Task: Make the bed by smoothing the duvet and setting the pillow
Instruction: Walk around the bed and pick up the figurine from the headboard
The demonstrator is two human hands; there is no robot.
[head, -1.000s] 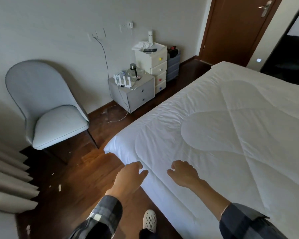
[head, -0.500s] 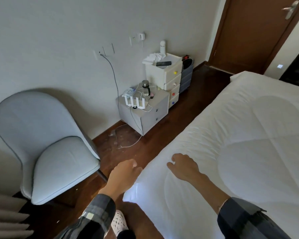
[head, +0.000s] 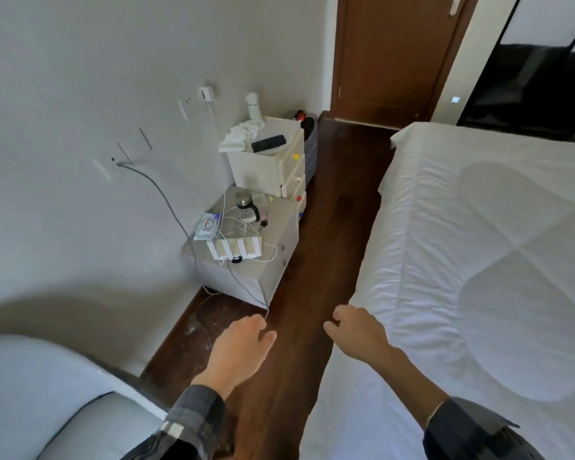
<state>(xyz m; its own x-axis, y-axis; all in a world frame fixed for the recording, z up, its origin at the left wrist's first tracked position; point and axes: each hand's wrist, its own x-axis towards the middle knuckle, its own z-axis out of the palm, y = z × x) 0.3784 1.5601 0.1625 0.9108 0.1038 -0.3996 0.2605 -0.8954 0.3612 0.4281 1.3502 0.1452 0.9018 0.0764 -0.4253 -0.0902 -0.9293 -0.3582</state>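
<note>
- A person stands beside a bed; the white duvet (head: 478,260) fills the right of the frame, its side edge hanging toward the dark floor (head: 326,244), apparently for squaring up.
- Right hand (head: 359,330), lower centre, fingers curled at the duvet's edge; whether it pinches cloth cannot be told.
- Left hand (head: 239,346), just left of it, hangs over the floor, fingers relaxed, holding nothing.
- No pillow shows.
- A cluttered bedside cabinet (head: 246,260) stands centre; a grey chair (head: 47,393) lower left.
</note>
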